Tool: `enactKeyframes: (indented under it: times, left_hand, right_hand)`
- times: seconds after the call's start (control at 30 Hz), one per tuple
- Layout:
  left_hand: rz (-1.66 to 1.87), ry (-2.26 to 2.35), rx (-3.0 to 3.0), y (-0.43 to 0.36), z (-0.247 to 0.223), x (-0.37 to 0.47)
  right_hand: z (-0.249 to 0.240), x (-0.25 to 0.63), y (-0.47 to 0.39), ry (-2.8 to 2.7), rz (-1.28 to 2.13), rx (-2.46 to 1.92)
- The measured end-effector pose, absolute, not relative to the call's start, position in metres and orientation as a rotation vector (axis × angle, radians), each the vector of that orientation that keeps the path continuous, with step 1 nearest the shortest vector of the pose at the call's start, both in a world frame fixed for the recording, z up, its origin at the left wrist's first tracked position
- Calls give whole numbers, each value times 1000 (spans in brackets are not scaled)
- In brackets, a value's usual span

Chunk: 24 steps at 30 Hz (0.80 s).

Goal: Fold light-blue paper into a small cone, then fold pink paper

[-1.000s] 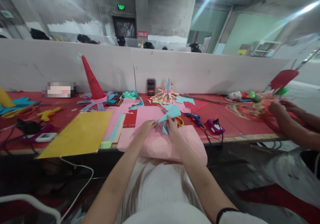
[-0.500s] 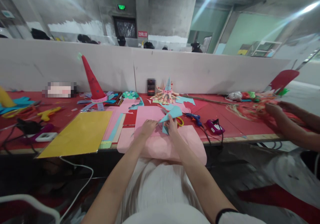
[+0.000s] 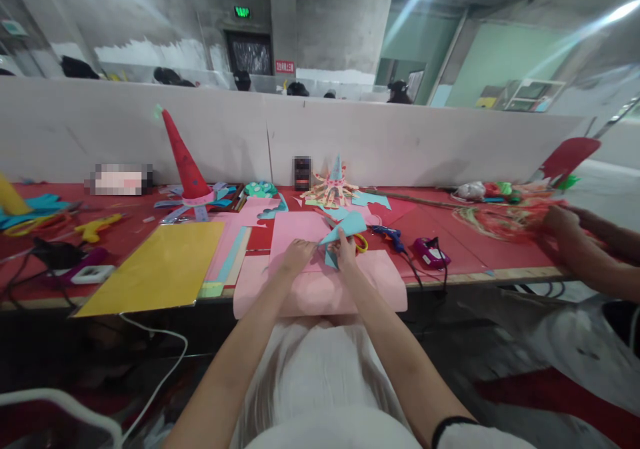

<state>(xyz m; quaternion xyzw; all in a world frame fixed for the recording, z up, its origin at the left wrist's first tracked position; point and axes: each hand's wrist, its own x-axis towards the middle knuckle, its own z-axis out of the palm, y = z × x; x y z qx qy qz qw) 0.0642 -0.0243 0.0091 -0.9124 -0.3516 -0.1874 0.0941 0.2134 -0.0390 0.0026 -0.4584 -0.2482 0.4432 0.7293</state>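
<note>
A light-blue piece of paper rolled into a cone (image 3: pixel 349 227) lies slanted between my hands, its narrow end to the left. My right hand (image 3: pixel 345 254) is closed around its near side, thumb on top. At the narrow tip, the fingers of my left hand (image 3: pixel 298 257) are closed and pinch the paper. A blue flap hangs under the cone. Yellow-handled scissors (image 3: pixel 361 242) lie just behind my right hand, partly hidden. Beneath both hands are pink paper sheets (image 3: pixel 320 295), the nearest curling over the table edge.
A red paper cone hat (image 3: pixel 187 159) and a yellow sheet (image 3: pixel 160 269) are on the left. Behind my hands stands a small blue cone with folded paper strips (image 3: pixel 336 182). A blue glue gun (image 3: pixel 389 237) and a purple box (image 3: pixel 431 254) lie right. A co-worker's hands (image 3: pixel 565 225) handle reddish strands.
The curled front of the pink sheet has shifted slightly up and inward. The co-worker's hands have moved a little to the right. My hands and the blue cone have barely moved.
</note>
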Motion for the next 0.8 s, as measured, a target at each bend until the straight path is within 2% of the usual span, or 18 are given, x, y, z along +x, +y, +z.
enactKeyframes:
  times: [0.6,0.7,0.8]
  left_hand:
    - [-413,-1186,-2760,-38,23,67]
    - [-545,-1234,-2856,-37,22,67]
    - [-944,-1352,-3017,-29,17,65]
  right_hand:
    - [12,208,-44,-495,1029,-932]
    - [13,208,-46,-503,1021,-914]
    - [13,208,-47,-536,1021,-873]
